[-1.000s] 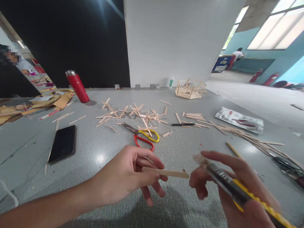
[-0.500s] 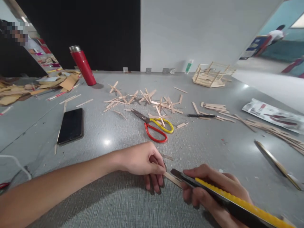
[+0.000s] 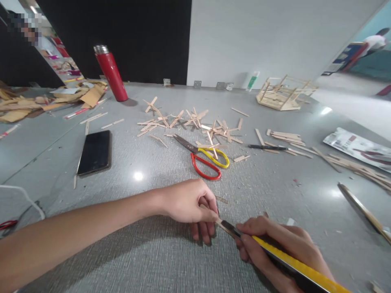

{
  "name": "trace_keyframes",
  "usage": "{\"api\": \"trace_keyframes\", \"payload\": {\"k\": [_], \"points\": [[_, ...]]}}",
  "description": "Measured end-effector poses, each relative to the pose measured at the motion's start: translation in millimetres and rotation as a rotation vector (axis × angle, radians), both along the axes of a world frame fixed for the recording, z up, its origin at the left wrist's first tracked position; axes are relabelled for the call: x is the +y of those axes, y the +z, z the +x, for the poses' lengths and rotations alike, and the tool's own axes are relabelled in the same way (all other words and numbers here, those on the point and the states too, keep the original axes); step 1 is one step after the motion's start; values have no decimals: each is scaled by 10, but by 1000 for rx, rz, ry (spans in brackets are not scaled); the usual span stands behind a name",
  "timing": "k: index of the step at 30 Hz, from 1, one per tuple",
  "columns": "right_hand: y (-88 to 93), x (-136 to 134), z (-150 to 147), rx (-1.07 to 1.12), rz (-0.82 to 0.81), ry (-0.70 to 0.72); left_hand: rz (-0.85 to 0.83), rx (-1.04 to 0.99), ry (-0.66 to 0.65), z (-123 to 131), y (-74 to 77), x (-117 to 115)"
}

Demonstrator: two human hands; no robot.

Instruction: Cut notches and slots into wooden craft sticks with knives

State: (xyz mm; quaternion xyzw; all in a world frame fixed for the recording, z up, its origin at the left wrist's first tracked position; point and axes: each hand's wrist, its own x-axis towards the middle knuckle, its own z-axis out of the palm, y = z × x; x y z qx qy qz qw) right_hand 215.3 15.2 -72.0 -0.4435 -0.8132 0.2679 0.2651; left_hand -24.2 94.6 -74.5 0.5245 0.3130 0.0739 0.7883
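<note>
Mostly the wooden stick [image 3: 220,222] is hidden: only a short stretch shows between the left hand [image 3: 189,201] and the right hand [image 3: 275,244], low on the worktop [image 3: 146,260], at 6 o'clock from the scissors [image 3: 207,160]. Its long axis runs from 10 o'clock to 4 o'clock. The left fingers are closed, pinching its 10 o'clock end. The right fingers wrap the utility knife [image 3: 290,264], whose tip meets the stick; its yellow body is cut off by the bottom edge.
</note>
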Motion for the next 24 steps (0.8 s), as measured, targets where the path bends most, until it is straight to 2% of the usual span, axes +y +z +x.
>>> {"api": "trace_keyframes", "payload": {"k": [6, 10, 14, 19, 24], "points": [[25, 28, -64, 21, 110, 125, 22, 11, 21, 13, -3, -19], [31, 35, -69, -21, 59, 78, 52, 29, 38, 19, 10, -39], [42, 41, -81, -23, 64, 122, 53, 34, 47, 17, 21, -52], [25, 61, -101, 8, 146, 190, 29, 17, 59, 17, 8, -48], [7, 36, -78, -40, 215, 98, -14, -3, 48, 10, -12, -15]]}}
